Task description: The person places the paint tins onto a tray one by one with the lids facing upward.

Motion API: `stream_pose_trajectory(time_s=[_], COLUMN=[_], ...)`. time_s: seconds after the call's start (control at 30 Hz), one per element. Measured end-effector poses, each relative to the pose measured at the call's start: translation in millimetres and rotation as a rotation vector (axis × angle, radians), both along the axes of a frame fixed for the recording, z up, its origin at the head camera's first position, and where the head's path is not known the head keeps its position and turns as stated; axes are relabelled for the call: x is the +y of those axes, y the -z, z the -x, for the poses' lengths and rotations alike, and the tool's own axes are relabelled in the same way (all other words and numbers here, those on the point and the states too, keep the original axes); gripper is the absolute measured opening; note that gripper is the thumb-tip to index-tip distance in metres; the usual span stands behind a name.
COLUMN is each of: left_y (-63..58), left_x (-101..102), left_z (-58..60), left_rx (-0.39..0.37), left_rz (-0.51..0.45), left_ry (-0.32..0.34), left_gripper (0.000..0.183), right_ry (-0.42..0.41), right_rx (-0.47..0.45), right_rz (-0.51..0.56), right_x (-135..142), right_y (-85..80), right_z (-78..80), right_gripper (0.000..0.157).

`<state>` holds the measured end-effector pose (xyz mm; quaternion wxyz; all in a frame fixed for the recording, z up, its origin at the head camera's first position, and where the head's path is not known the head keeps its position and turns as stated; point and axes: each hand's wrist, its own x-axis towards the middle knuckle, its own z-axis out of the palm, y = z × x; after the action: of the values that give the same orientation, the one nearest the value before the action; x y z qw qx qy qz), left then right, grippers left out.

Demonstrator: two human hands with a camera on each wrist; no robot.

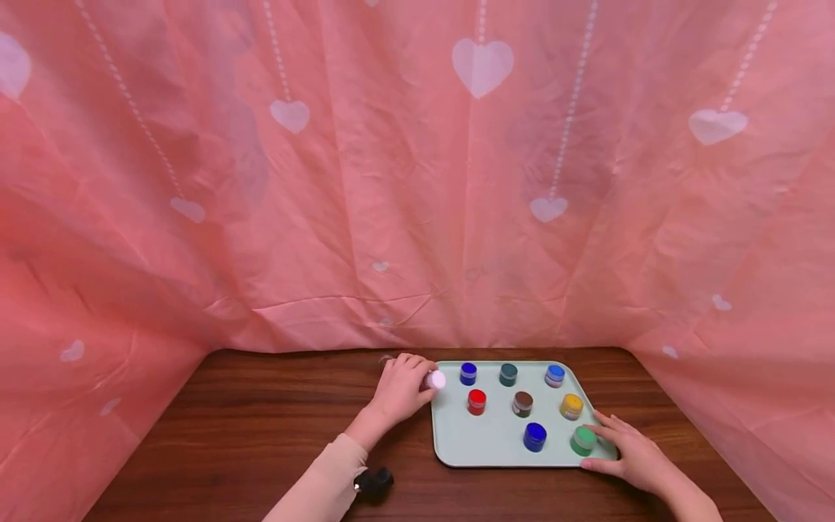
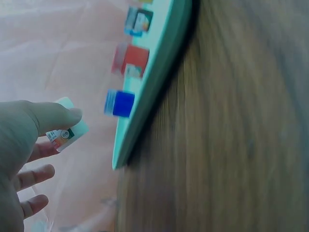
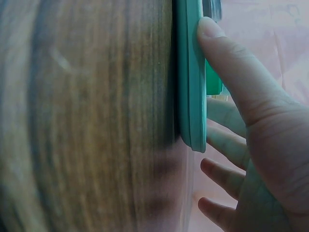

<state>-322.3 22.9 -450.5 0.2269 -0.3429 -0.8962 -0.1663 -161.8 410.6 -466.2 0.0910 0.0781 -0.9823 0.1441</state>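
Observation:
My left hand (image 1: 403, 389) pinches a small white paint jar (image 1: 435, 380) between thumb and fingers, above the left rim of a pale green tray (image 1: 485, 451). The left wrist view shows this white jar (image 2: 72, 129) tilted, its printed label partly covered by the thumb. At the tray's front right corner, my right hand (image 1: 629, 453) has its fingers spread beside a green paint jar (image 1: 583, 441). The thumb lies at the tray's front rim in the right wrist view, hiding part of the green jar (image 3: 213, 79). A dark blue jar (image 1: 535, 437) stands left of the green one.
Other jars stand on the tray: red (image 1: 477, 402), brown (image 1: 522, 404), yellow (image 1: 571, 407), dark green (image 1: 508, 375), light blue (image 1: 554, 375) and another dark blue jar (image 1: 468, 374). Beneath is a brown wooden table (image 1: 261, 420). A pink curtain (image 1: 417, 217) hangs behind it and at both sides.

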Motion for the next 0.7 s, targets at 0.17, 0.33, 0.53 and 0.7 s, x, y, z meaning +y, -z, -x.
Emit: stream_pose_trajectory(time_s=[0.17,0.33,0.53,0.7], left_y=[-0.7,-1.0,-5.0,-3.9], left_x=[11,24,38,50], left_z=[-10.8,-19.0,-32.4,-41.7], left_rx=[-0.036,-0.134,-0.357,-0.455], left_rz=[-0.081,-0.168,-0.330,-0.412], left_ry=[0.031,0.064,0.167,0.236], left_gripper=[0.031,0.032,0.033,0.031], right_ry=[-0.004,0.002,0.001,0.002], right_rx=[0.005,-0.008,-0.017,-0.009], right_rz=[-0.001,-0.003,0.000,-0.004], right_x=[1,2,3,4], right_y=[0.3,-0.4,-1.5,-2.0], right_z=[-0.2,0.3,-1.1,-2.1], right_gripper=[0.059,0.058,0.057,0.057])
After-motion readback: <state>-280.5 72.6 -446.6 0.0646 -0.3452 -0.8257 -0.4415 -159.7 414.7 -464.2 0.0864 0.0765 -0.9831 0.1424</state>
